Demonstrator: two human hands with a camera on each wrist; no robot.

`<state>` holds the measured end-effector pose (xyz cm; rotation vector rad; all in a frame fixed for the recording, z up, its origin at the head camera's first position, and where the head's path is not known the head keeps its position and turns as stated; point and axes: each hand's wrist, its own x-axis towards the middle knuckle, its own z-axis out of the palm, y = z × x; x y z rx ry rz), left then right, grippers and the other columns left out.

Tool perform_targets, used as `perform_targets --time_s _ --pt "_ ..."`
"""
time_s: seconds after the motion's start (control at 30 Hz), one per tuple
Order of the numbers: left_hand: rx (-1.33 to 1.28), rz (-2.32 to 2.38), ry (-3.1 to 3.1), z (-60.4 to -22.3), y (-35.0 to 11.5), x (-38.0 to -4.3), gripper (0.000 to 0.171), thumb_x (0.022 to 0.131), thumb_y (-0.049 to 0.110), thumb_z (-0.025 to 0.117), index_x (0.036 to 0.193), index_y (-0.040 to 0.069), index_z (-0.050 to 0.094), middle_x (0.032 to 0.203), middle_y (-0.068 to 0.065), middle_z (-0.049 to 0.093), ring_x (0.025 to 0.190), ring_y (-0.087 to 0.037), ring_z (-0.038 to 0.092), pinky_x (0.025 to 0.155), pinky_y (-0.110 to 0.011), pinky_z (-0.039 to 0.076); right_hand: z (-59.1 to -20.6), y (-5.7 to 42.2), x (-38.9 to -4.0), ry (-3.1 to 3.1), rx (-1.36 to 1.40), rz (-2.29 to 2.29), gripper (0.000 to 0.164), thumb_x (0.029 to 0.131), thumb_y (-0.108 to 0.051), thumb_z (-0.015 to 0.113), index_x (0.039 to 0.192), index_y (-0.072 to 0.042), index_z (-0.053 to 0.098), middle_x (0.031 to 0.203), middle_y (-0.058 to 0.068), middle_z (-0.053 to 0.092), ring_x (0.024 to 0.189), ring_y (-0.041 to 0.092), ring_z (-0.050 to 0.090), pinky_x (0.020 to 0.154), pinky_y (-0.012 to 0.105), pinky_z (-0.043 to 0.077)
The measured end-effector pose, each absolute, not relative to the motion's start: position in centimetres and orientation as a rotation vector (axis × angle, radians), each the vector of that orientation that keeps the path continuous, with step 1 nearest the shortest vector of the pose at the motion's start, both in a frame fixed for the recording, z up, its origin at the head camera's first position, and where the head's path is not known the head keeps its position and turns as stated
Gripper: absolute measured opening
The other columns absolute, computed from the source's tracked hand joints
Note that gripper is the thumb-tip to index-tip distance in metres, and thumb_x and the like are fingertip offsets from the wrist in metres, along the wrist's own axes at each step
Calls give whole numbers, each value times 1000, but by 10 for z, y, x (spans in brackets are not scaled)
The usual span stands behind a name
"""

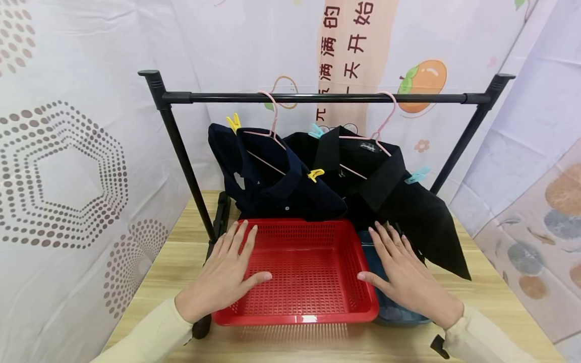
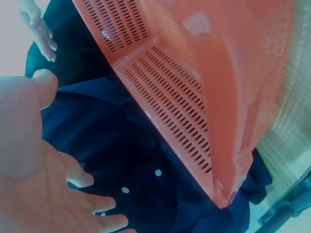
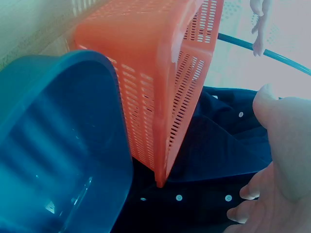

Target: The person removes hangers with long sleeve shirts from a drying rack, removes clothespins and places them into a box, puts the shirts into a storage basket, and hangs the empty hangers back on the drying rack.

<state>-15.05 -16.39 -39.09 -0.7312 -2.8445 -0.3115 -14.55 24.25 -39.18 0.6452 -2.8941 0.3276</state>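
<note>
A red plastic basket (image 1: 297, 282) with slotted walls sits at the middle of the table, its inside bare. My left hand (image 1: 222, 277) is spread flat over its left side, fingers straight and pointing away from me. On the other side my right hand (image 1: 401, 277) spreads over a dark blue basin (image 1: 397, 310), its thumb near the basket's right rim. Nothing is held in either palm. Behind the basket hang a navy shirt (image 1: 281, 194) and a black shirt (image 1: 419, 217), both with collars and on pink hangers (image 1: 275, 118). In the left wrist view white buttons (image 2: 125, 190) show on the navy cloth.
A black rack holds the hangers on its top bar (image 1: 317, 98); its posts stand left and right. Yellow clothespins (image 1: 315, 175) clip the navy shirt, light blue clothespins (image 1: 418, 175) the black one. Printed curtains (image 1: 72, 176) surround the wooden table (image 1: 154, 292).
</note>
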Motion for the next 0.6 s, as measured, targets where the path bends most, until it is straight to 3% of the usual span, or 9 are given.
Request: perform_targets --time_s 0.17,0.27,0.47,0.6 --pt "-746 -314 -2828 -393 -165 -152 100 97 70 52 163 3 21 169 -22 14 154 -44 8 118 -66 18 -394 242 -144 -2904 643 355 101 95 -68 57 165 -7 17 171 15 12 152 50 14 118 65 17" --pt "-750 -321 -2813 -395 -167 -154 96 98 67 54 162 2 24 166 -24 19 152 -47 15 116 -67 21 -394 242 -145 -2885 651 356 96 97 -64 58 164 -6 23 168 17 23 150 51 20 116 66 21" --pt "-747 -333 -2741 -397 -175 -161 76 98 52 66 150 -1 49 152 -28 43 139 -50 36 109 -66 34 -391 241 -149 -2756 667 375 72 98 -47 68 151 -3 49 146 21 56 135 47 47 102 65 43" --pt "-740 -420 -2674 -399 -182 -167 55 95 35 75 134 -1 64 136 -25 57 124 -43 50 101 -59 44 -390 242 -152 -2687 657 398 57 98 -40 71 141 -4 61 130 16 67 120 36 60 91 56 55"
